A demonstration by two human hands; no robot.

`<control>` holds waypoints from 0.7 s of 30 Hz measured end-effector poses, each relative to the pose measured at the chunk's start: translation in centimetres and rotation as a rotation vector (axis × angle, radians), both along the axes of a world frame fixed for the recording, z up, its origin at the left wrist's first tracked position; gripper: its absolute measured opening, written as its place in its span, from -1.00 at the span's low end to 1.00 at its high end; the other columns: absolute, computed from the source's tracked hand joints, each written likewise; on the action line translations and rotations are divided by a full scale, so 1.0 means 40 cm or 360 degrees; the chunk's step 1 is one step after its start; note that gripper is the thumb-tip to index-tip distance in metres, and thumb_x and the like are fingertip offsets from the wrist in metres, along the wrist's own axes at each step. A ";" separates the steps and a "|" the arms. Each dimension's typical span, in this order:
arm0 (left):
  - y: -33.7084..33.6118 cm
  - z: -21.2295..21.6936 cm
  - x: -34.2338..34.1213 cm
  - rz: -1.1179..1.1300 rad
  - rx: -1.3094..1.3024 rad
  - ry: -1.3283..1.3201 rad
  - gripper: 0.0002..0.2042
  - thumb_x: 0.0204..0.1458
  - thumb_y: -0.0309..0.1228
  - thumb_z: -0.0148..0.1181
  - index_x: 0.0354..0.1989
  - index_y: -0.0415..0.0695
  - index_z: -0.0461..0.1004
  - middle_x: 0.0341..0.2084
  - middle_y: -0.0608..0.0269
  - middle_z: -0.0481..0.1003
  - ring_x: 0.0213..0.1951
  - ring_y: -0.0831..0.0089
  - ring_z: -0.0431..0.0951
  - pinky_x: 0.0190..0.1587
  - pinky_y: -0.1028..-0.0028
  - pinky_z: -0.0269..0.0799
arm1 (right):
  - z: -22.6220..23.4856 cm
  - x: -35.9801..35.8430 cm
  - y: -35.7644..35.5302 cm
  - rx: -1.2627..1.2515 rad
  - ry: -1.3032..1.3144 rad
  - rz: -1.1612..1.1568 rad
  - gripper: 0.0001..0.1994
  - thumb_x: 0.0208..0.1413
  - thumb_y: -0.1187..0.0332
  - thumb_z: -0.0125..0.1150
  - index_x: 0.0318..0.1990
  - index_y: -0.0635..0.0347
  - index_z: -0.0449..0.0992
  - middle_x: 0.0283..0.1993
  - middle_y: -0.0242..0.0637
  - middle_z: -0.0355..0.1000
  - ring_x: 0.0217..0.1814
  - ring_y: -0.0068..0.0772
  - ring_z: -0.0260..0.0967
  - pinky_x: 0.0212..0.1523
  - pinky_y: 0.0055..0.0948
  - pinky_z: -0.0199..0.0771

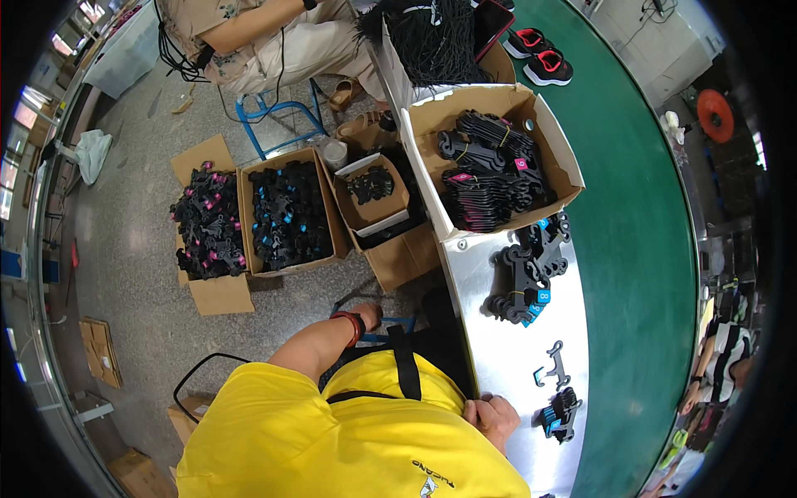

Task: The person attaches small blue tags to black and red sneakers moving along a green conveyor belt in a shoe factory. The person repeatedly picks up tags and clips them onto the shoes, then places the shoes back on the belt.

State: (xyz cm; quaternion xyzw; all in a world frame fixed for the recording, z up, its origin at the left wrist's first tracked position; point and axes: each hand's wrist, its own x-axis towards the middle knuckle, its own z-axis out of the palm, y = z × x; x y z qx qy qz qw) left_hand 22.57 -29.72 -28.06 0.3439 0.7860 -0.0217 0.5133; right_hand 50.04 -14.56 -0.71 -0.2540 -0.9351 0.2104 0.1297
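My left hand (369, 315), a band on its wrist, rests low beside my dark-clad lap and the blue stool frame; its fingers are mostly hidden. At the near edge of the metal tabletop (477, 332), my right hand (496, 417) is closed with curled fingers, and what lies inside them, if anything, is hidden. Closest to it are a small stack of black plastic hangers (561, 413) with blue tags and a single black hanger (554, 365). Farther along lie bundled black hangers (523, 286), also blue-tagged. Beyond them, a carton (427, 149) holds banded hangers with pink tags.
On the floor at left stand one open carton of pink-tagged hangers (207, 220) and another of blue-tagged hangers (290, 216). A smaller box (374, 220) sits beside them. The green belt (635, 290) runs along the table, with black shoes (548, 66) at its far end. A seated person (274, 50) is opposite.
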 end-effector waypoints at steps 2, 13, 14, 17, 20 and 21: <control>-0.003 -0.037 0.007 -0.0226 -0.0028 0.0054 -0.66 -0.01 -0.40 0.12 -0.01 0.00 0.59 -0.10 -0.08 0.57 -0.03 -0.01 0.56 0.06 0.21 0.46 | 0.003 -0.005 0.000 -0.0002 0.0005 0.0003 -0.86 -0.23 0.42 0.41 -0.61 0.10 0.50 -0.57 -0.34 0.39 -0.55 -0.25 0.37 -0.54 -0.32 0.36; 0.066 0.295 -0.002 0.0342 0.1280 0.0197 -0.81 0.09 -0.37 0.10 -0.20 -0.10 0.59 -0.35 0.00 0.60 -0.28 0.04 0.61 -0.27 0.24 0.55 | 0.002 -0.006 -0.004 0.0042 0.0024 0.0000 -0.86 -0.25 0.43 0.40 -0.62 0.10 0.49 -0.57 -0.34 0.39 -0.55 -0.26 0.37 -0.54 -0.33 0.36; 0.083 0.376 -0.004 0.0122 0.1428 0.0130 -0.83 0.08 -0.38 0.12 -0.20 -0.09 0.59 -0.38 0.05 0.61 -0.29 0.07 0.62 -0.28 0.26 0.54 | -0.002 -0.004 -0.004 0.0059 0.0026 0.0003 -0.86 -0.25 0.43 0.40 -0.62 0.09 0.49 -0.57 -0.35 0.39 -0.55 -0.26 0.37 -0.54 -0.33 0.36; 0.155 0.505 0.041 -0.0213 0.2283 -0.0191 -0.87 -0.01 -0.41 0.18 -0.27 -0.03 0.53 -0.47 0.17 0.57 -0.40 0.18 0.59 -0.36 0.29 0.51 | -0.019 0.005 -0.003 0.0117 0.0037 0.0006 -0.86 -0.25 0.43 0.41 -0.61 0.09 0.50 -0.57 -0.35 0.39 -0.55 -0.26 0.37 -0.54 -0.33 0.36; 0.244 0.594 0.122 -0.0536 0.2618 -0.0312 -0.92 -0.04 -0.42 0.19 -0.36 -0.06 0.50 -0.55 0.23 0.50 -0.46 0.23 0.55 -0.41 0.31 0.46 | -0.021 0.015 0.001 0.0129 -0.0014 0.0033 -0.86 -0.23 0.43 0.41 -0.58 0.10 0.51 -0.56 -0.34 0.41 -0.54 -0.26 0.39 -0.54 -0.34 0.37; 0.273 0.599 0.151 -0.0689 0.2587 -0.0350 -0.91 -0.03 -0.40 0.19 -0.35 -0.06 0.50 -0.56 0.25 0.48 -0.45 0.25 0.54 -0.40 0.32 0.45 | -0.019 0.015 0.004 0.0122 -0.0037 0.0049 -0.87 -0.23 0.42 0.42 -0.57 0.10 0.52 -0.55 -0.34 0.42 -0.54 -0.25 0.40 -0.54 -0.35 0.37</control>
